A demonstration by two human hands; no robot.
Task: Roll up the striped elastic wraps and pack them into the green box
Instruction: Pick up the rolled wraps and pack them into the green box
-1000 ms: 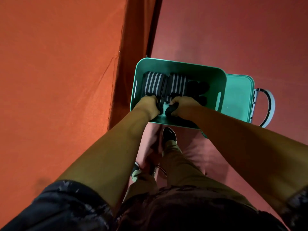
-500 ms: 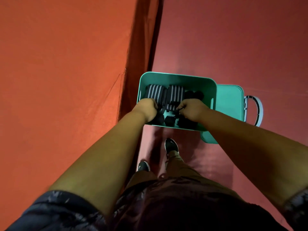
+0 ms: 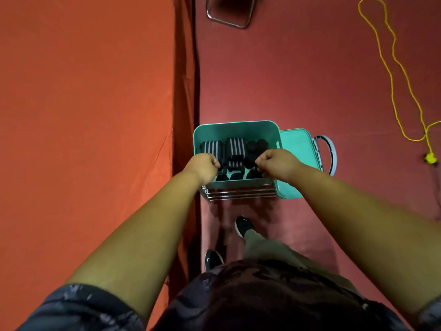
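The green box (image 3: 235, 130) stands open on the red floor, close to an orange draped edge. Inside it lie two rolled black-and-white striped wraps (image 3: 235, 149), side by side at the left and middle, with several black rolls (image 3: 256, 145) to the right and along the near wall. My left hand (image 3: 204, 166) is closed over the box's near left corner. My right hand (image 3: 278, 163) is closed over the near right wall, its fingertips touching a black roll. What the fingers grip is partly hidden.
The box's green lid (image 3: 297, 149) lies open to the right, with a striped carry handle (image 3: 332, 151). Shiny metal bars (image 3: 238, 194) show under the near wall. An orange cloth surface (image 3: 83, 115) fills the left. A yellow cord (image 3: 391, 75) and a metal chair leg (image 3: 228, 19) lie farther off.
My hands have moved apart, from pressing on the wraps in the middle of the box to its near corners. The view has risen and pulled back, showing more floor.
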